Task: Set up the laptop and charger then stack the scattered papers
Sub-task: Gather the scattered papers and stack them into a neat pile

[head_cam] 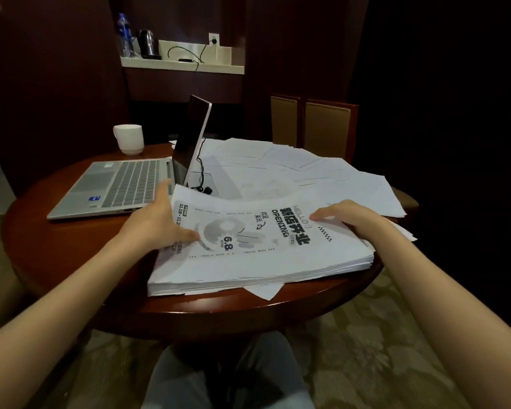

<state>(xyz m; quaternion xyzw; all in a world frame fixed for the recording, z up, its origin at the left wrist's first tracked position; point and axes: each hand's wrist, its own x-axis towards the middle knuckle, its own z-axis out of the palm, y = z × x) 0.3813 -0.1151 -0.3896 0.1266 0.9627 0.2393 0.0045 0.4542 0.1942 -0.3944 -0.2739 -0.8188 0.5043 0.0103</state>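
Paper stack [260, 262] just right of the laptop [115, 184], sheets look floppy and slidey. Left hand [157, 222] pinches the lifted edge of the top sheet [248, 231], right hand [345, 215] presses it flat-fingered; I'd square the pile by its sides

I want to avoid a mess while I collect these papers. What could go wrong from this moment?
1. The stack sits at the near edge of the table, with a loose sheet poking out beneath it; a push from the right hand resting on it may slide papers to the floor.
2. The left hand pinches the curled top sheet; it may crease.
3. The cable lies on the scattered papers behind the laptop; pulling those sheets may drag it.
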